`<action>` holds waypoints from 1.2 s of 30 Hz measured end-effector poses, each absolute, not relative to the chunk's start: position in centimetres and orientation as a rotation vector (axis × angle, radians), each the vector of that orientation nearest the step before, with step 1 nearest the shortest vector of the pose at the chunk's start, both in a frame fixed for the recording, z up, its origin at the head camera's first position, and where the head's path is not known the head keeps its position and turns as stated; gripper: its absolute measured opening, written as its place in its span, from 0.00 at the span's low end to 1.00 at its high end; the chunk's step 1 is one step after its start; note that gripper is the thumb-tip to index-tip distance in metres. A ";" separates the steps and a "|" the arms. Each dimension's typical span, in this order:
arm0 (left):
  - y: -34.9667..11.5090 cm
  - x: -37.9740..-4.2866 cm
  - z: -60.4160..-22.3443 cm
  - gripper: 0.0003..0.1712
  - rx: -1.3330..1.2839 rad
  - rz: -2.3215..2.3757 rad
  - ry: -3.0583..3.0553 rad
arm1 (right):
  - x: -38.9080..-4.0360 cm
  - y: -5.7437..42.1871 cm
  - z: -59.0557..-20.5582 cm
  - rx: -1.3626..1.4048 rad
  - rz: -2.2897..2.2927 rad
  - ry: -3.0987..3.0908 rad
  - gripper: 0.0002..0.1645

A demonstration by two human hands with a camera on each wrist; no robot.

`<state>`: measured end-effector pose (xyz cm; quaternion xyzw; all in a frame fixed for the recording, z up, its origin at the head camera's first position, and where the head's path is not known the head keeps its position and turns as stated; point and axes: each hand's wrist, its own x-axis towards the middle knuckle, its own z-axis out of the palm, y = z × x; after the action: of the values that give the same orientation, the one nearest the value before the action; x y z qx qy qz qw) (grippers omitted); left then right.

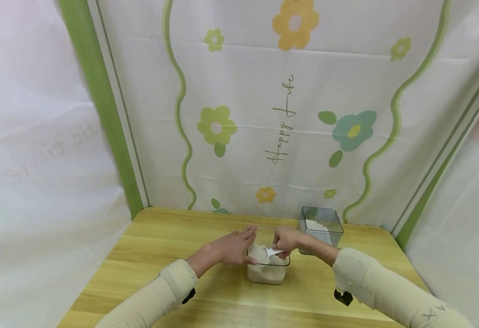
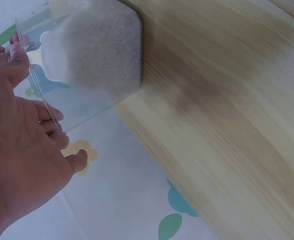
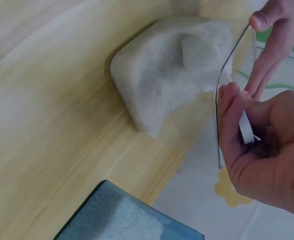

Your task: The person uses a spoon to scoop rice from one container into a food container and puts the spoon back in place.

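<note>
A clear square container [image 1: 266, 274] with pale, fine grains in it stands near the middle of the table. My right hand [image 1: 286, 240] grips the handle of a white scoop [image 1: 273, 252] over the rim. Through the clear wall in the right wrist view, the bowl of the scoop shows down at the grains [image 3: 152, 75]. From the other side, my left hand [image 1: 235, 247] rests across the container's left rim. Its fingers are extended and the thumb lies at the near edge; in the left wrist view the fingertips [image 2: 56, 126] touch the rim.
Behind my right forearm, a bluish see-through container [image 1: 320, 230] holds white powdery stuff. The wooden table [image 1: 157, 255] ends at a white curtain [image 1: 239, 173] with printed flowers. More white sheeting [image 1: 38, 191] hangs along both sides.
</note>
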<state>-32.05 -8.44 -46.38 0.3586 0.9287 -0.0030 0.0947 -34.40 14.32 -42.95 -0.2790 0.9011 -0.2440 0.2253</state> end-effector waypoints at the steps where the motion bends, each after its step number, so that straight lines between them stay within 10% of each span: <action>1: -8.4 -32.1 -46.4 0.53 1.065 -0.014 2.754 | -34.4 14.5 -43.0 -0.759 -0.694 2.473 0.21; 36: -8.7 -32.1 -46.4 0.55 1.118 0.077 2.736 | -31.1 21.0 -44.3 -0.554 -1.360 2.192 0.16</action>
<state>-32.07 -8.72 -46.36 0.3764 0.9215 0.0260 0.0925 -31.09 21.02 -44.32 -0.2034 0.8046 -0.4992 0.2491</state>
